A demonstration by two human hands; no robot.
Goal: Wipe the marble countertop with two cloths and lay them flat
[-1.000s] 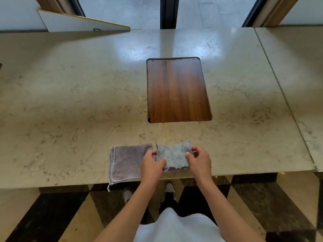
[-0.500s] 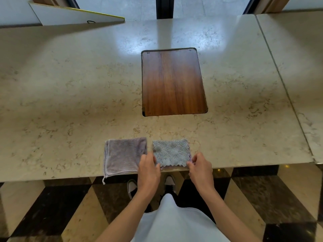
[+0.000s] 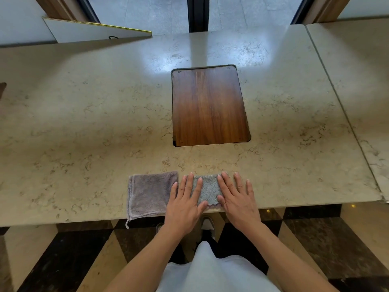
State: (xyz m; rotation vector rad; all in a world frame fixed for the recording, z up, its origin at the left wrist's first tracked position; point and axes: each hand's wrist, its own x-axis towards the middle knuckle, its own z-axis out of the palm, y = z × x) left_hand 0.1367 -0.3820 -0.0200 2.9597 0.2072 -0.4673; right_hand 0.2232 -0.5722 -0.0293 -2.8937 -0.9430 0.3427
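Observation:
Two folded cloths lie side by side at the near edge of the beige marble countertop (image 3: 84, 123). The purple cloth (image 3: 148, 193) lies flat on the left, one corner hanging over the edge. Just to its right lies the grey cloth (image 3: 209, 189), largely covered by my hands. My left hand (image 3: 185, 202) rests palm down on its left half, fingers spread. Flat on its right half is my right hand (image 3: 236, 199), fingers also apart. Neither hand grips anything.
A dark wooden panel (image 3: 208, 105) is set into the counter beyond the cloths. A seam (image 3: 345, 114) separates a second slab on the right. A white board with a gold edge (image 3: 94, 31) leans at the back left. Below the edge is a checkered floor.
Both hands let go of the grey cloth's near corners and now press flat on top of it with fingers spread. The grey cloth has gone from rumpled to lying flat.

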